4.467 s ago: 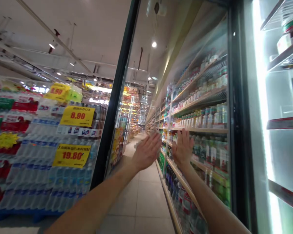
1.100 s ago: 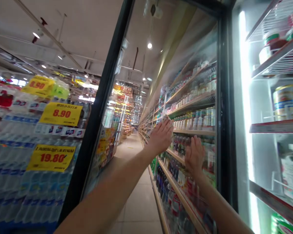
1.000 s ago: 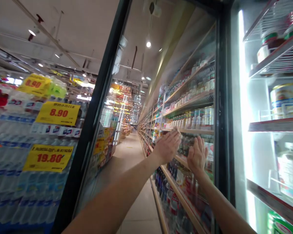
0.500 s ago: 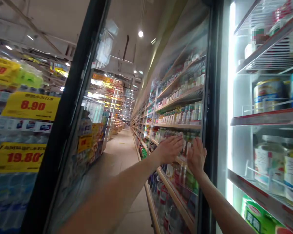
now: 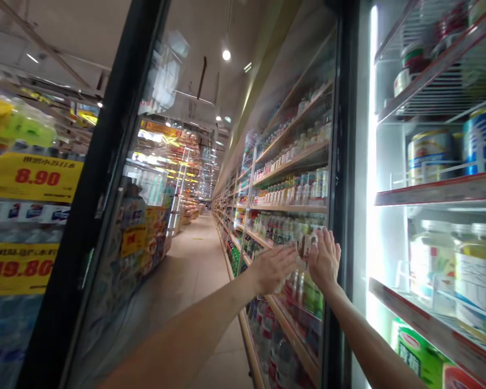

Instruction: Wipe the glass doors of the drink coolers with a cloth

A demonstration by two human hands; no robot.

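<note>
A glass door with a dark frame stands ajar in front of me, showing shelves and the aisle in its pane. My left hand is at the pane with its fingers stretched out and slightly blurred; I cannot tell whether it presses on the glass. Close beside it, my right hand is raised with the palm toward the pane and the fingers up, near the dark upright frame bar. No held object shows in either hand.
At the right, a lit fridge has wire shelves carrying cans, large clear bottles and a green pack. On the left, yellow price signs hang among stacked drinks. A pale floor aisle shows in the glass.
My left hand has moved down along the pane, while my right hand has stayed near the same spot. The view has shifted slightly, moving the surroundings left.
</note>
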